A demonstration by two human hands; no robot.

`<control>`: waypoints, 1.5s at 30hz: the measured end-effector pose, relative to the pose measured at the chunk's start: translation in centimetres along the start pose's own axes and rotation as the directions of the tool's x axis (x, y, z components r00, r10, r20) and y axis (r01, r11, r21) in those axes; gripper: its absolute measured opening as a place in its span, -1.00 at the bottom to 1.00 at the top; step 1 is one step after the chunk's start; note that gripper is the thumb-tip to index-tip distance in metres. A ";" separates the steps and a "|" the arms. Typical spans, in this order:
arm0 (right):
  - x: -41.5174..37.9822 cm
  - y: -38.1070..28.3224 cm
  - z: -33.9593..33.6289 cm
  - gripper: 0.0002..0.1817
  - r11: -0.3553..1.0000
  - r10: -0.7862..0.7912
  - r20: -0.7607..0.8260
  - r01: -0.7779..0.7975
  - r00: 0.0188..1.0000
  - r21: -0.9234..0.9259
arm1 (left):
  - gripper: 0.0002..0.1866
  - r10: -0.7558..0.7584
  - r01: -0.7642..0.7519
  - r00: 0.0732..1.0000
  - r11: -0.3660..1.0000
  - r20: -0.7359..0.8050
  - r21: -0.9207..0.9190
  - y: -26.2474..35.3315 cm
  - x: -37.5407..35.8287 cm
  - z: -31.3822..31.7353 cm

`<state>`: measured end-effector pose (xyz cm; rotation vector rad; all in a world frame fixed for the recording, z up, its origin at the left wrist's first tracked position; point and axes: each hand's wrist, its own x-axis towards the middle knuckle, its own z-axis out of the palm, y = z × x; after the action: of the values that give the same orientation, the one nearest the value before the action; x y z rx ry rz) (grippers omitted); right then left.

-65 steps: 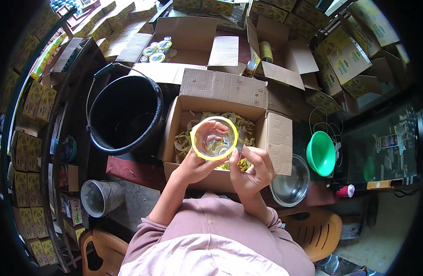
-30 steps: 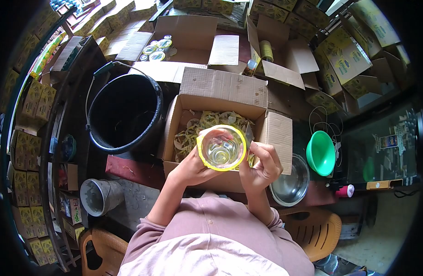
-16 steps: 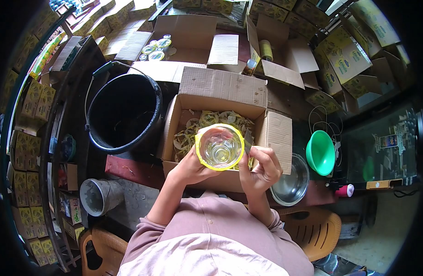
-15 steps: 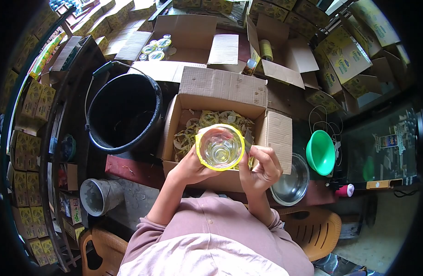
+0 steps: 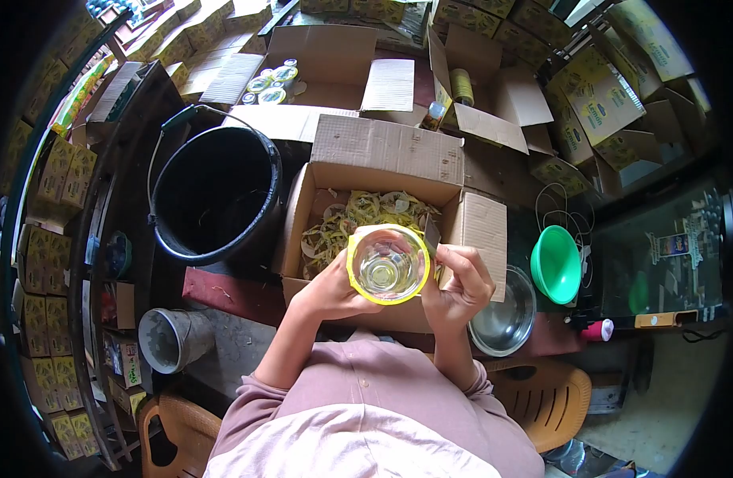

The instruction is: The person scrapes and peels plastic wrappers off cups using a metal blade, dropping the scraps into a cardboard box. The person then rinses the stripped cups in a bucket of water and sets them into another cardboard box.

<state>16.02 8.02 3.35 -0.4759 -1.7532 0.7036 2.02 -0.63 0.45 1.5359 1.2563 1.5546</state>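
Note:
A clear cup with a yellow rim (image 5: pixel 388 271) is tilted so that I look into its open mouth. My left hand (image 5: pixel 332 288) is wrapped round the cup from the left, some fingers showing through its clear wall. At the cup's right edge, my right hand (image 5: pixel 462 291) pinches a thin grey blade (image 5: pixel 431 237), which points away from me beside the rim. Both hands are over the near side of an open cardboard box (image 5: pixel 386 147). Yellow and whitish scraps (image 5: pixel 366 211) fill its bottom.
Left of the box stands a black bucket (image 5: pixel 215 195), with a grey bucket (image 5: pixel 161 342) lower down. On the right are a glass bowl (image 5: pixel 506 319) and a green bowl (image 5: pixel 556 263). An open carton (image 5: pixel 322 64) behind holds several lidded containers (image 5: pixel 271 84).
The cup and both hands have moved slightly right and toward me. My left hand still holds the cup and my right hand the blade.

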 end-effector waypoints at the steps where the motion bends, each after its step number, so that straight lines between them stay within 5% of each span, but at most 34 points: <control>1: 0.0 0.0 0.0 -0.75 1.000 0.008 0.002 -0.008 1.000 0.009 | -0.28 -0.007 0.007 1.000 1.000 0.006 -0.012 -0.1 0.0 0.0; 7: -0.6 -0.5 -0.1 -0.79 0.999 -0.006 -0.021 0.005 1.000 -0.037 | -0.25 0.028 -0.045 0.990 0.992 -0.140 -0.119 -0.2 0.3 0.9; 22: -0.6 -0.7 0.1 -0.73 0.987 -0.094 -0.036 0.089 0.995 -0.136 | -0.33 0.073 -0.066 0.993 0.995 -0.092 0.076 0.0 0.7 0.5; 45: -1.1 -0.4 0.0 -0.77 0.997 -0.025 -0.022 0.023 0.999 -0.080 | -0.32 0.008 -0.012 0.997 0.999 -0.080 -0.046 0.0 0.6 0.3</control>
<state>16.35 7.00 2.80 -0.5143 -1.7678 0.6106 2.26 0.02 0.64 1.4659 1.2486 1.6543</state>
